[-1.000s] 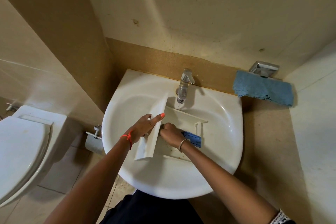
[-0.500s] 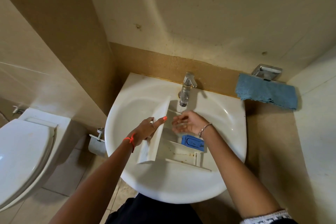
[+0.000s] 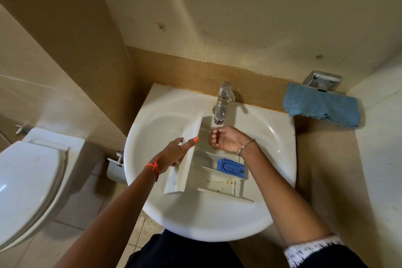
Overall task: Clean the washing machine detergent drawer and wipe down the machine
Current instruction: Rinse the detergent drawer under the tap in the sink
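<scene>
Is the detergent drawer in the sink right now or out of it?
In. The detergent drawer lies inside the sink below the tap, with the left hand holding its front panel.

The fingers of the left hand [image 3: 171, 154] are hidden behind the front panel [image 3: 188, 148] of the detergent drawer [image 3: 217, 179]; only the thumb shows. The right hand [image 3: 227, 140] curls under the tap [image 3: 221, 104], covering the drawer's far corner. Whether the hand holds anything, or whether water runs, cannot be told. The drawer hides the drain of the sink [image 3: 206, 222]. Markings on the blue insert [image 3: 231, 167] are too small to read. The picture's left edge cuts off the toilet [image 3: 28, 180]. The sink rim mostly hides the toilet roll holder [image 3: 115, 168].
</scene>
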